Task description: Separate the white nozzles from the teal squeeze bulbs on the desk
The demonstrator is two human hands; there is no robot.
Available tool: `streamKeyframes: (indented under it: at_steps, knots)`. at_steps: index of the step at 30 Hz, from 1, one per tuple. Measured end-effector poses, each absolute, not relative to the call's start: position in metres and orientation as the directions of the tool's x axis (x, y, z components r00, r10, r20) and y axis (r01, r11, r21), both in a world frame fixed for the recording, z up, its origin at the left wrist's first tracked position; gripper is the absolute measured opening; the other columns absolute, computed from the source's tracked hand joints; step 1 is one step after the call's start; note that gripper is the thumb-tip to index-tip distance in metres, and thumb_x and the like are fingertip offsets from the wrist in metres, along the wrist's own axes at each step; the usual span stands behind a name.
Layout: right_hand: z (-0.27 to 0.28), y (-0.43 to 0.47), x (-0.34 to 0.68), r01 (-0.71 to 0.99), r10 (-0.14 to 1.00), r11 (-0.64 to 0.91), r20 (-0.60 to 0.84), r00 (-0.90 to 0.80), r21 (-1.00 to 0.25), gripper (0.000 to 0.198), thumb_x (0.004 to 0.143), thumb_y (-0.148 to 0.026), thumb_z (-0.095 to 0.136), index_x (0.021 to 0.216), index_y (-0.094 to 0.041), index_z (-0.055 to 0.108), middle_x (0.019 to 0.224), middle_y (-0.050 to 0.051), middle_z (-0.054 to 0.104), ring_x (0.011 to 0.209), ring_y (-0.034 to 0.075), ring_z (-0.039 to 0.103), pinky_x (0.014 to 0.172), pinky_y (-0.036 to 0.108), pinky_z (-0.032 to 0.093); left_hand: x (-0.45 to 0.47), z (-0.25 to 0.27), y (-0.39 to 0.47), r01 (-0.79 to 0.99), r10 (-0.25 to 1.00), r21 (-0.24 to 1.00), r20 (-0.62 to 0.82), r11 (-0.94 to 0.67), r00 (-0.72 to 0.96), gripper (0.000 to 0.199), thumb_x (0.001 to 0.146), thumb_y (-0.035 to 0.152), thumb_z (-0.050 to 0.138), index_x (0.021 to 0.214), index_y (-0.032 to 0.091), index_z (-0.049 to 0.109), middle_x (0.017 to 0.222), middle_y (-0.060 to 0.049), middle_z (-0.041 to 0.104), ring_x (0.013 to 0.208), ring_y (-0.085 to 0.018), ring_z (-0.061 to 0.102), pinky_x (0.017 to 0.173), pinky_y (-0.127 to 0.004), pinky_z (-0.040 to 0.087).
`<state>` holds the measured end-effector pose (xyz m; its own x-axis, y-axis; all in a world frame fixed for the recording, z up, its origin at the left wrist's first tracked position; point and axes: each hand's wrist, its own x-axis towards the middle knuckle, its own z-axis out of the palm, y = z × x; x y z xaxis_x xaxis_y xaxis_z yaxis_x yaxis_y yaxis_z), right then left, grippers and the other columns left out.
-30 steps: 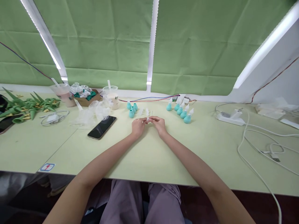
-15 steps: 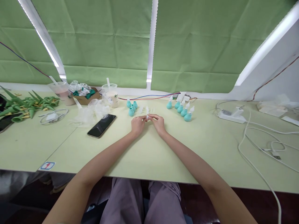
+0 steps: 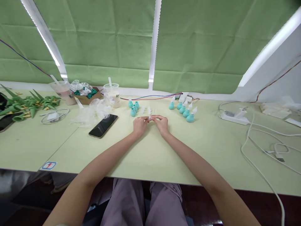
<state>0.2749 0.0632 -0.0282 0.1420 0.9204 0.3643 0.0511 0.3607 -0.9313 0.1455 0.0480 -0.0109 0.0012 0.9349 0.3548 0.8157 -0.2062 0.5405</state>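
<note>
My left hand [image 3: 140, 125] and my right hand [image 3: 161, 124] meet over the table, fingertips pinched together on a small whitish translucent piece [image 3: 150, 118]. The fingers cover most of it, so its full shape is hidden. Just beyond them lie several loose clear-white nozzle-like pieces [image 3: 149, 110]. Left of these stands a group of small teal bulbs [image 3: 133, 112], most with open necks and one at the back with a white piece in its neck. To the right, several teal bulbs [image 3: 190, 118] stand with pointed white tips [image 3: 195, 110] fitted in their necks.
A black phone [image 3: 103, 126] lies left of my arms beside crumpled plastic bags [image 3: 92, 113]. Farther left are drink cups [image 3: 111, 95], a cardboard box [image 3: 88, 99] and green plastic parts [image 3: 30, 105]. A power strip [image 3: 235, 117] and white cables [image 3: 249, 141] occupy the right side.
The view has shifted slightly. Both hands stay together in nearly the same place, still pinching the small whitish piece. The bulbs have not moved.
</note>
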Motion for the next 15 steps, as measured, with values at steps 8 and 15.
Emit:
streamKeyframes:
  at_steps: [8, 15]
  knots:
    - [-0.0287, 0.0616, 0.2753, 0.078, 0.927, 0.329, 0.338, 0.165, -0.941, 0.019, 0.063, -0.038, 0.07, 0.071, -0.021, 0.072, 0.083, 0.003, 0.073, 0.088, 0.022, 0.066, 0.09, 0.037, 0.047, 0.1446, -0.0113, 0.0493, 0.831, 0.936, 0.514, 0.352, -0.214, 0.023, 0.021, 0.084, 0.033, 0.054, 0.092, 0.027, 0.072, 0.081, -0.001, 0.072, 0.078, -0.018, 0.062, 0.067, -0.026, 0.037]
    - [-0.035, 0.0693, 0.2777, -0.033, 0.947, 0.294, 0.286, 0.144, -0.955, 0.022, 0.062, -0.038, 0.07, 0.071, -0.018, 0.069, 0.08, 0.006, 0.072, 0.081, 0.02, 0.066, 0.082, 0.034, 0.05, 0.1456, -0.0115, 0.0482, 0.829, 0.928, 0.506, 0.371, -0.239, 0.041, 0.022, 0.085, 0.035, 0.053, 0.092, 0.026, 0.072, 0.088, -0.001, 0.072, 0.082, -0.019, 0.062, 0.068, -0.027, 0.036]
